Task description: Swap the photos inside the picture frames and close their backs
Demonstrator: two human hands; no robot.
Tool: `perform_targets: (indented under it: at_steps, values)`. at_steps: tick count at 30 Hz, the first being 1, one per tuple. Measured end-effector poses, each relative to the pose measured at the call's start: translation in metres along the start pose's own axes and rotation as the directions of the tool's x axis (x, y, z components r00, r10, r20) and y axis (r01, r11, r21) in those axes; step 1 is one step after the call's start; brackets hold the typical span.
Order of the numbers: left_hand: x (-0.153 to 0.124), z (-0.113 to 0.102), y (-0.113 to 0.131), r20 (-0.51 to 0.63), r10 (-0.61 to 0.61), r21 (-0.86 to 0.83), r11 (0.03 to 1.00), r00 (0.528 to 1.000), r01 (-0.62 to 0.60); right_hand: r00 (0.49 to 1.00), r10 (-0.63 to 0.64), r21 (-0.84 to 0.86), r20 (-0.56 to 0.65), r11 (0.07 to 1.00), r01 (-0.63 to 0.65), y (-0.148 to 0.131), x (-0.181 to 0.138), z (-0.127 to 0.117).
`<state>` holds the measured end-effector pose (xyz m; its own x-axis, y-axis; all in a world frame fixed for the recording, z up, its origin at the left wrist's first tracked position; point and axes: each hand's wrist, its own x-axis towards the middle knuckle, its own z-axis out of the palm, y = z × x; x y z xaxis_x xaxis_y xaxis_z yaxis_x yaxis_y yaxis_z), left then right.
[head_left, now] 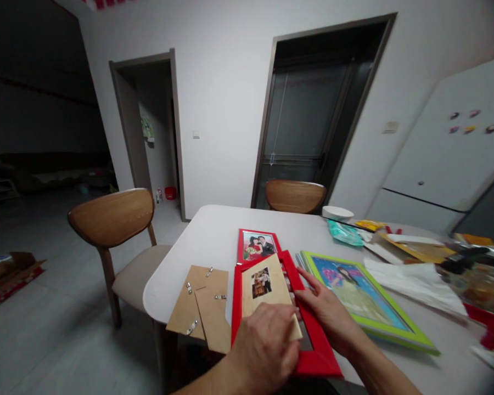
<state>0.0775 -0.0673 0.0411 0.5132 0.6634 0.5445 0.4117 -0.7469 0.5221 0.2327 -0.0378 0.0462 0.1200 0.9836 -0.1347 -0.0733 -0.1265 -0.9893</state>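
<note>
A red picture frame (pixel 308 334) lies face down at the near edge of the white table (pixel 214 236). Inside it rests a beige mat sheet (pixel 265 282) with a small photo at its centre. My left hand (pixel 263 351) curls over the near end of that sheet, fingers pressed on it. My right hand (pixel 327 312) lies on the frame's right rail, fingers stretched toward the sheet. A brown backing board (pixel 201 307) with metal clips sits just left of the frame.
A smaller red framed photo (pixel 257 246) lies behind the frame, and a green-framed picture (pixel 362 299) lies to its right. Papers, packets and a white bowl (pixel 337 213) crowd the table's right side. Two wooden chairs (pixel 115 219) stand at the left and far sides.
</note>
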Motion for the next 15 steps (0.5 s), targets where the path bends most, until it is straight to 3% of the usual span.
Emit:
perform_targets:
  at_steps: [2, 4, 7, 10, 15]
  values:
    - [-0.003, -0.014, -0.006, -0.120, -0.048, 0.002, 0.999, 0.992, 0.048, 1.000, -0.016, -0.118, -0.026, 0.993, 0.013, 0.005, 0.006, -0.006]
    - [-0.010, -0.030, -0.016, -0.250, -0.163, -0.015, 0.986, 0.955, 0.164, 0.996, -0.059, -0.317, -0.060, 0.948, 0.037, 0.012, 0.011, -0.013]
    - [-0.028, -0.049, -0.036, -0.340, -0.390, -0.108, 0.920, 0.856, 0.377, 0.979, -0.179, -0.630, -0.096, 0.773, 0.080, 0.025, 0.018, -0.024]
    - [-0.052, -0.054, -0.060, -0.325, -0.552, -0.211, 0.834, 0.768, 0.510, 0.960, -0.271, -0.818, -0.078, 0.567, 0.094, 0.039, 0.022, -0.030]
    - [-0.078, -0.044, -0.082, -0.202, -0.640, -0.135, 0.768, 0.742, 0.626, 0.960, -0.279, -0.947, 0.029, 0.300, 0.116, 0.058, 0.024, -0.030]
